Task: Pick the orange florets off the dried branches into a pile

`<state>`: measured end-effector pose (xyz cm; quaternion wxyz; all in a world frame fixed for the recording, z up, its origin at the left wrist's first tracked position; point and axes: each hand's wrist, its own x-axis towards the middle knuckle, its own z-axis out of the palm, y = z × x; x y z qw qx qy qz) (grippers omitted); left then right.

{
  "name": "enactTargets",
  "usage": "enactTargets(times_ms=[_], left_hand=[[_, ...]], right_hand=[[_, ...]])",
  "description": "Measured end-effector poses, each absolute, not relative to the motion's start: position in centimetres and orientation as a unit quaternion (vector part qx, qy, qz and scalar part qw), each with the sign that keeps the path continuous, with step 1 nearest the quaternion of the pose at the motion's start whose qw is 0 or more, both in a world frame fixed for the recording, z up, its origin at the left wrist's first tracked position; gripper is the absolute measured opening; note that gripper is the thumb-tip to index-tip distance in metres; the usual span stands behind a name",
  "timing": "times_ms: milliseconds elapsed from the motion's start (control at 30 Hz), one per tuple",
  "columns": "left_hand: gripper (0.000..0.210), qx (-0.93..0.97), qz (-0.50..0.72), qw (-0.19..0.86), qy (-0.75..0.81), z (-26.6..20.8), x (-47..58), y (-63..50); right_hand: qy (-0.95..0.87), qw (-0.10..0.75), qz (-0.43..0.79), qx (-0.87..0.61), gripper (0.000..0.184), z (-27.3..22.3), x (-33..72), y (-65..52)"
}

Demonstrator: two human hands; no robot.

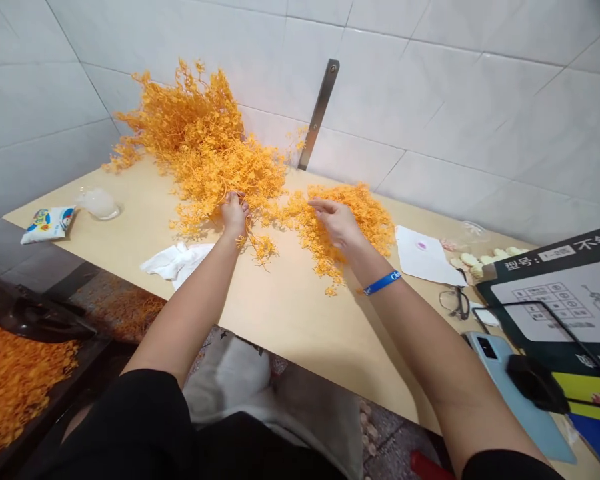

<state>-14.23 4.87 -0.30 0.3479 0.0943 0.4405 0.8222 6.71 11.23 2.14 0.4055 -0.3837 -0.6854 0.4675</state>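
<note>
On your far left, an orange mass (15, 393) fills a dark container beneath the tan surface (280, 333), which runs against a pale tiled wall (460, 113). A flat metal strip (320, 113) leans on that wall behind the middle. To your right, a dark printed panel (570, 260) stands over the surface's end, with a pale blue phone (523, 403) in front.

Next, from the left, you have a glossy printed packet (49, 224) beside a translucent, rounded lump (99, 203), then the large orange heap (205, 133), wiry and frilly, and a crumpled white cloth (180, 261). Your left hand (235, 212) is clamped on thin orange strands at the heap's near edge, and a frilly sprig (265, 248) hangs just below it. Your right hand (337, 223) lies over a smaller orange heap (367, 213), fingers stretched leftward; you cannot tell whether its fingertips pinch anything. Beyond sit a flat white sheet (425, 257) with a purple spot and thin-rimmed glasses (454, 303).

The large heap's long axis slants from the wall at upper left down toward your hands. The sprig points down and right, toward your near edge; the smaller heap tapers down toward you.
</note>
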Motion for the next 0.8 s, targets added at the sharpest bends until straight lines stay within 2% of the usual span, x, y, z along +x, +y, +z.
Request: enactTargets(times_ms=[133, 267, 400, 467, 533, 600, 667, 800], left_hand=[[0.031, 0.1, 0.827, 0.346, 0.432, -0.6, -14.4, 5.1], [0.03, 0.104, 0.83, 0.35, 0.422, -0.6, -14.4, 5.0], [0.031, 0.102, 0.832, 0.364, 0.406, -0.7, -14.6, 4.9], [0.03, 0.1, 0.835, 0.373, 0.393, -0.7, -14.7, 4.6], [0.028, 0.104, 0.835, 0.39, 0.375, -0.6, -14.7, 4.3], [0.026, 0.118, 0.826, 0.421, 0.355, -0.3, -14.8, 3.9], [0.023, 0.138, 0.815, 0.453, 0.335, -0.1, -14.8, 3.5], [0.012, 0.18, 0.799, 0.479, 0.315, -0.1, -15.2, 3.2]], right_hand=[[-0.714, 0.434, 0.366, -0.41, 0.037, 2.7, 8.7, 12.5], [-0.721, 0.438, 0.289, -0.453, 0.034, 3.3, 9.9, 12.6], [-0.771, 0.457, 0.194, -0.399, 0.03, 3.4, 9.2, 10.5], [-0.792, 0.425, 0.24, -0.367, 0.027, 2.9, 7.5, 8.6], [-0.793, 0.363, 0.342, -0.351, 0.024, 2.2, 5.0, 6.5], [-0.774, 0.304, 0.438, -0.342, 0.028, 1.5, 2.2, 4.9], [-0.755, 0.263, 0.486, -0.353, 0.033, 1.0, -0.6, 3.9], [-0.669, 0.229, 0.597, -0.379, 0.032, 1.0, -4.5, 3.7]])
